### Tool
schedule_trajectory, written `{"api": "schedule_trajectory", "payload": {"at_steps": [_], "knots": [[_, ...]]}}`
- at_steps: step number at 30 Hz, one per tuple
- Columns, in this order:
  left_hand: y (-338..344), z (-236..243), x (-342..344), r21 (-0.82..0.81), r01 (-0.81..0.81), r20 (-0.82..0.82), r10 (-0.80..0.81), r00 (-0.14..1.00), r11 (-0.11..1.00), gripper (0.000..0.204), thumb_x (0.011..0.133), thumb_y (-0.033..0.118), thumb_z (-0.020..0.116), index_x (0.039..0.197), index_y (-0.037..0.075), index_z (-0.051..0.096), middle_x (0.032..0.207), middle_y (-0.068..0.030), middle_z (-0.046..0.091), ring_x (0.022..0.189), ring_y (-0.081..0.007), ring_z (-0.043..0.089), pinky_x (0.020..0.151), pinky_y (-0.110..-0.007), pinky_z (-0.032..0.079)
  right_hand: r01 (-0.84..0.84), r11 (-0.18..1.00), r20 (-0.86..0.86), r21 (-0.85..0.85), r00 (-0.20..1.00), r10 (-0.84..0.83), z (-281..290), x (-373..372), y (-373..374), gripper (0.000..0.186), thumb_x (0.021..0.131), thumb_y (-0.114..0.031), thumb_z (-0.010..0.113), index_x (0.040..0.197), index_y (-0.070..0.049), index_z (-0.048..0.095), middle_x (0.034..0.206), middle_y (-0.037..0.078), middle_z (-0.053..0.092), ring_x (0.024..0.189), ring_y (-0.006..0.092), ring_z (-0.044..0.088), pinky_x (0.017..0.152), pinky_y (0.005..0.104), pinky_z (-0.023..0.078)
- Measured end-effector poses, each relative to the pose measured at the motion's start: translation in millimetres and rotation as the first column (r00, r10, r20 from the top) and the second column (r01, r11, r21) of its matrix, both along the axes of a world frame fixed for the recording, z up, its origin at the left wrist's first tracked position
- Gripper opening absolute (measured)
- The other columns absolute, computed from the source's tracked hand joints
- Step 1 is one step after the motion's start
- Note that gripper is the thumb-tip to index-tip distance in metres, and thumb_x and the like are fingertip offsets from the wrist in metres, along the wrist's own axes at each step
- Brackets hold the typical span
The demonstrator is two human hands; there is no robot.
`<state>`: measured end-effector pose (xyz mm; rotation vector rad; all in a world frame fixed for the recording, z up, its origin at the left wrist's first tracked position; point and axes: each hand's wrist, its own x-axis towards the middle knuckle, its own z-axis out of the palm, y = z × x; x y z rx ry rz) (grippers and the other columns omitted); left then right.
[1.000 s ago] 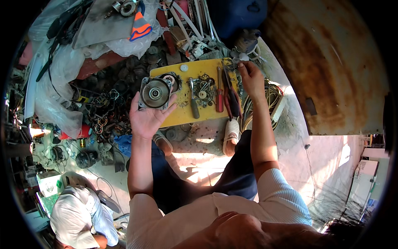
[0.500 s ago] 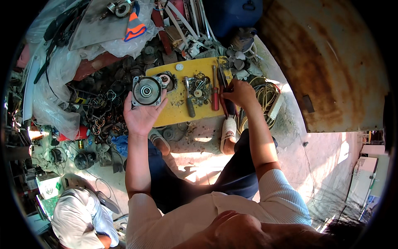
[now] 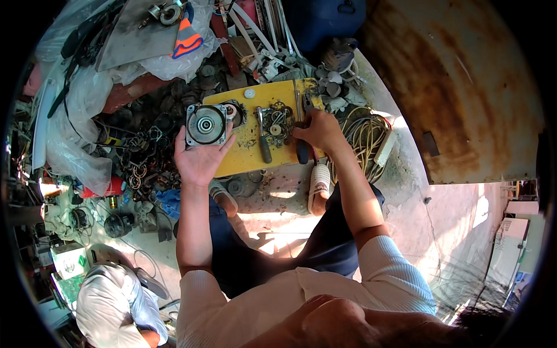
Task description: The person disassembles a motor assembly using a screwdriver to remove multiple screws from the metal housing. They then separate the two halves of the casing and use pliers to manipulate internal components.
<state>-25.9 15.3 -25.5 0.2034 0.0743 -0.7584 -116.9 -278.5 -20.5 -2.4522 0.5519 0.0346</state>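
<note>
My left hand point(image 3: 201, 155) is palm up beneath a square metal housing point(image 3: 206, 124) with a round bearing at its centre, its fingertips round the lower edge. A round part point(image 3: 232, 112) sits just behind it on the yellow board point(image 3: 238, 156). My right hand point(image 3: 316, 130) is bent over tools on the board's right side, fingers closed on a dark-handled tool point(image 3: 301, 152) whose shape is partly hidden. Left of it lie a ratchet-like tool with a grey handle point(image 3: 264, 148), small gears and washers point(image 3: 277, 120), and a white disc point(image 3: 249, 93).
Heaped metal parts point(image 3: 145, 145) and plastic sheeting point(image 3: 81, 127) fill the left. Coiled cable point(image 3: 362, 145) lies right of the board, beside a rusty panel point(image 3: 452, 93). A blue container point(image 3: 325, 20) stands behind. Another person point(image 3: 116, 301) is bent down at lower left.
My right hand has moved down and left from beyond the board onto the tools, covering the red screwdriver. My left hand and the housing have shifted slightly left.
</note>
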Motion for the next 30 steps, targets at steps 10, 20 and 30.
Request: {"api": "schedule_trajectory", "payload": {"at_steps": [10, 20, 30], "knots": [[-0.9, -0.1, -2.7, 0.023, 0.0, 0.022, -0.001, 1.0, 1.0, 0.061, 0.096, 0.047, 0.05, 0.146, 0.012, 0.044, 0.153, -0.0145, 0.039, 0.143, -0.0417, 0.029, 0.117, -0.058, 0.022, 0.086, 0.962, -0.09, -0.258, 0.989, -0.113, -18.9, -4.4, -19.9, 0.059, 0.072, -0.041, 0.079, 0.113, -0.004, 0.059, 0.105, 0.02, 0.067, 0.101, 0.0354, 0.067, 0.09, 0.0441, 0.052], [-2.1, -4.0, -4.4, 0.038, 0.059, 0.036, -0.061, 0.997, 0.998, 0.061, 0.096, 0.048, 0.049, 0.147, 0.014, 0.043, 0.154, -0.0134, 0.039, 0.144, -0.0411, 0.028, 0.117, -0.056, 0.022, -0.119, 0.976, -0.25, -0.181, 0.966, 0.072, 8.8, -32.5, -11.5, 0.087, 0.065, -0.041, 0.082, 0.137, -0.009, 0.043, 0.119, 0.022, 0.06, 0.11, 0.0374, 0.063, 0.092, 0.0445, 0.052], [-9.0, -4.7, -8.0, 0.038, 0.084, 0.027, -0.085, 0.996, 0.996, 0.062, 0.097, 0.049, 0.049, 0.147, 0.013, 0.043, 0.152, -0.015, 0.04, 0.141, -0.0423, 0.032, 0.114, -0.058, 0.026, -0.178, 0.953, -0.33, -0.243, 0.939, 0.092, 15.3, -29.7, -1.7, 0.09, 0.068, -0.039, 0.079, 0.142, -0.006, 0.04, 0.121, 0.023, 0.058, 0.112, 0.039, 0.061, 0.094, 0.0435, 0.051]]}}
